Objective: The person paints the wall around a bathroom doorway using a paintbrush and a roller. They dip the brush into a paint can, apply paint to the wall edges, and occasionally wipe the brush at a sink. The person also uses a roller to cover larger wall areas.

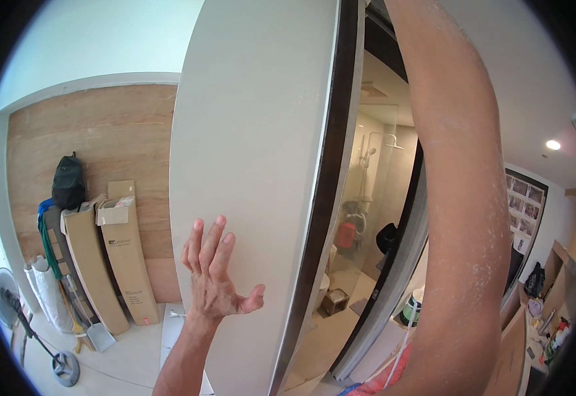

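My left hand [210, 280] is raised in front of a tall off-white wall panel [252, 132], fingers spread and nothing in its grip. Whether the fingertips touch the panel, I cannot tell. A dark frame [324, 191] runs up the panel's right edge. My right arm [463, 185] reaches up past the top of the picture, with pale dust specks on its skin; the hand itself is outside the view.
Right of the frame, a doorway shows a glass-screened shower [370, 158]. Tall cardboard boxes [129, 264], a black backpack [69, 181], a dustpan [100, 336] and a standing fan [65, 367] are at the left. A cluttered counter [538, 343] stands at the far right.
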Tool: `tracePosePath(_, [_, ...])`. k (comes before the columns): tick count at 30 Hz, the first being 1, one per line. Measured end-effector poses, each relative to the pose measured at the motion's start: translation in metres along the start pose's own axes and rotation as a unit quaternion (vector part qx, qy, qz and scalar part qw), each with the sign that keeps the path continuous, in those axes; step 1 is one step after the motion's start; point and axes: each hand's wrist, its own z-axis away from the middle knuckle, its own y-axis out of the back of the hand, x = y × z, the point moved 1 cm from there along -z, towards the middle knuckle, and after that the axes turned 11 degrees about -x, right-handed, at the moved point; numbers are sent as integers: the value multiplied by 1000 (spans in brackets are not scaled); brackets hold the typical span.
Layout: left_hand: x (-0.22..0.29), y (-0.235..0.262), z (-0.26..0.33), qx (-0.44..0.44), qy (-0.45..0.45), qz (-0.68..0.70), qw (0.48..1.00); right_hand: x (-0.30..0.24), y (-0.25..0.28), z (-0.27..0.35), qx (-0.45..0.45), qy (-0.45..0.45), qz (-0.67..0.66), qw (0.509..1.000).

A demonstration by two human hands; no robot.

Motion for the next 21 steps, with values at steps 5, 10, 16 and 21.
tracePosePath(5, [3, 0, 1, -1, -1, -4, 1000, 5, 2, -7, -34, 88, 292, 952])
tracePosePath(10, [-1, 1, 1, -5, 3, -8, 1000, -4, 8, -7, -113, 62, 293, 947])
tracePosePath(16, [1, 0, -1, 3, 3, -15, 1000, -19, 10, -1, -234, 90, 340, 906])
tracePosePath(21, [-1, 4, -2, -2, 5, -13, 1000, -43, 17, 25, -265, 61, 303, 913])
